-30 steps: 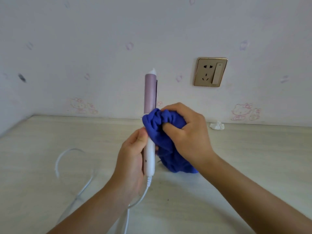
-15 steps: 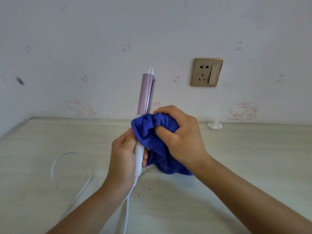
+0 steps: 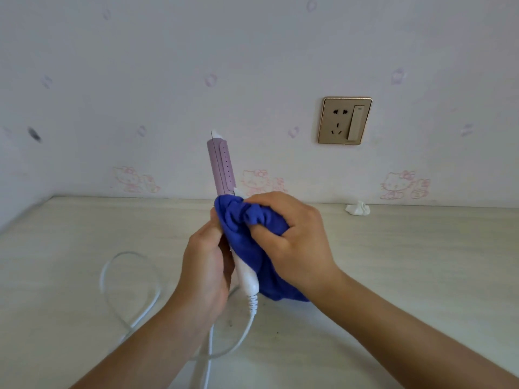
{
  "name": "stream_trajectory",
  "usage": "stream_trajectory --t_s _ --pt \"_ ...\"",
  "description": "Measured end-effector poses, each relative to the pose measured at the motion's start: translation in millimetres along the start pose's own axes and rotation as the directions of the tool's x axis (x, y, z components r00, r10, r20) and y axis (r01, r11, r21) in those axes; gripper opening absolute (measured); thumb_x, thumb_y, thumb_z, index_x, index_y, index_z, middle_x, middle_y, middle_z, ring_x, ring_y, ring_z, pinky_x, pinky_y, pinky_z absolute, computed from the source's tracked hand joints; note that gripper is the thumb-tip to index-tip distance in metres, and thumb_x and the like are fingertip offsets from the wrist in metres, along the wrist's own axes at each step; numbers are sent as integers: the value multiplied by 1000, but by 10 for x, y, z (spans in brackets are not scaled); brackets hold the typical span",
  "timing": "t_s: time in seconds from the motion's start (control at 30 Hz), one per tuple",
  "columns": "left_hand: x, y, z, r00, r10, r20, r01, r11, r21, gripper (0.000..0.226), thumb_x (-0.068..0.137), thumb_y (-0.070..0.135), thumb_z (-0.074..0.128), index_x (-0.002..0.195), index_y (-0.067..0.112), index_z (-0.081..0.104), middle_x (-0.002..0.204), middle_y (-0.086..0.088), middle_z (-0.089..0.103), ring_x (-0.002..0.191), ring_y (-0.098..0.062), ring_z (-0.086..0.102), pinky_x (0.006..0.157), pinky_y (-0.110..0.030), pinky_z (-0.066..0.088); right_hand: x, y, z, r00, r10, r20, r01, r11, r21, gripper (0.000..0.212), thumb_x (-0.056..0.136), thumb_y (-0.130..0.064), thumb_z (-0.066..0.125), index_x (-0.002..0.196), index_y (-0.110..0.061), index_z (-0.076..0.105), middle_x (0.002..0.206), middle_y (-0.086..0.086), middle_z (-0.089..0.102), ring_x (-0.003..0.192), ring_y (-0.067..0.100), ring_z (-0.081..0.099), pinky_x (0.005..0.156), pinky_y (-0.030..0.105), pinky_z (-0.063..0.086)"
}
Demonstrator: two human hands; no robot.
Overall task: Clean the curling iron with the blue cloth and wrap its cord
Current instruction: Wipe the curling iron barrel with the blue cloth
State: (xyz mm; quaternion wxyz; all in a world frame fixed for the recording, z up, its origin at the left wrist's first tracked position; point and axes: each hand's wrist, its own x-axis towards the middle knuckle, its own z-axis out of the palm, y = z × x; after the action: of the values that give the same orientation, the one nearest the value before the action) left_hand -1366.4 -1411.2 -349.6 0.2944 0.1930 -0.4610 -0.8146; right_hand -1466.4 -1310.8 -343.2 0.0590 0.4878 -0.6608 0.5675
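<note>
The curling iron (image 3: 224, 192) stands nearly upright above the desk (image 3: 393, 262), tip up. The left hand (image 3: 203, 273) is wrapped round its white handle, fingers (image 3: 216, 220) closed on it from the left side. The right hand (image 3: 292, 242) is shut on a bunched blue cloth (image 3: 247, 228), pressed against the iron where the lilac barrel meets the handle, just right of the left fingers; the rest of the cloth hangs down below the right fingers toward the desk.

The iron looks light and rigid, with a smooth plastic handle that could slip or twist if rubbed hard, so the handle is the sensible place to hold while the cloth works the barrel and its hinged clamp plate. The clamp is the part likeliest to catch the fabric. The cloth is soft and bulky and will mould round the barrel easily.

The white cord (image 3: 129, 290) leaves the handle's base below the left fingers and lies in loose loops on the desk, not yet wrapped. It looks thin and springy; taking it near the strain relief would make winding easier.
</note>
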Motion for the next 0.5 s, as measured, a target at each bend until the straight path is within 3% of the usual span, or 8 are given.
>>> stream_trajectory --t_s 0.1,0.13,0.2,0.3,0.4,0.43,0.5 --pt "-14 41 37 998 -22 -52 19 998 -53 62 108 27 42 52 18 66 56 -5 61 57 -22 64 53 -22 56 -67 -2 60 983 -38 179 27 998 63 35 77 -5 69 102 -30 72 96 -11 72 92 9 69 84 35 55" --pt "10 70 25 994 -39 -101 30 996 -87 65 109 33 42 51 17 65 52 -2 57 49 -18 60 48 -20 53 -98 -10 87 965 -36 260 13 996 90 35 76 -3 69 101 -28 72 94 -9 72 89 11 69 83 37 56" --pt "74 120 -39 980 -33 -195 20 997 -70 58 109 44 42 73 8 71 61 -4 63 50 -15 61 48 -21 55 -137 -11 125 932 -35 360 6 997 81 33 76 -2 69 100 -23 74 91 -9 71 87 13 68 82 41 55" --pt "85 129 -47 975 -43 -218 33 998 -52 54 107 48 42 80 7 63 67 -8 62 55 -17 62 51 -22 56 -121 -5 134 974 -49 222 40 998 48 35 77 -4 69 103 -26 74 96 -12 73 91 10 68 84 37 55" --pt "18 29 27 979 -107 -176 104 994 -24 49 105 49 46 90 10 70 79 -11 69 72 -24 71 69 -35 58 -84 -3 83 999 -16 42 15 1000 26 37 78 -4 68 102 -31 73 98 -15 73 92 6 69 84 32 56" --pt "4 9 38 977 -106 -184 105 994 -16 48 106 47 46 90 11 73 81 -11 71 77 -25 72 75 -38 57 -91 -8 78 1000 -12 28 12 1000 10 36 78 -4 68 102 -31 73 98 -16 73 92 6 68 83 30 56" --pt "-2 5 13 979 -101 -174 90 993 -70 55 106 46 46 68 16 71 68 -6 66 71 -23 68 75 -36 55 -106 -19 72 993 -16 116 13 1000 25 35 78 -1 68 102 -26 74 96 -13 73 91 7 68 83 29 55"
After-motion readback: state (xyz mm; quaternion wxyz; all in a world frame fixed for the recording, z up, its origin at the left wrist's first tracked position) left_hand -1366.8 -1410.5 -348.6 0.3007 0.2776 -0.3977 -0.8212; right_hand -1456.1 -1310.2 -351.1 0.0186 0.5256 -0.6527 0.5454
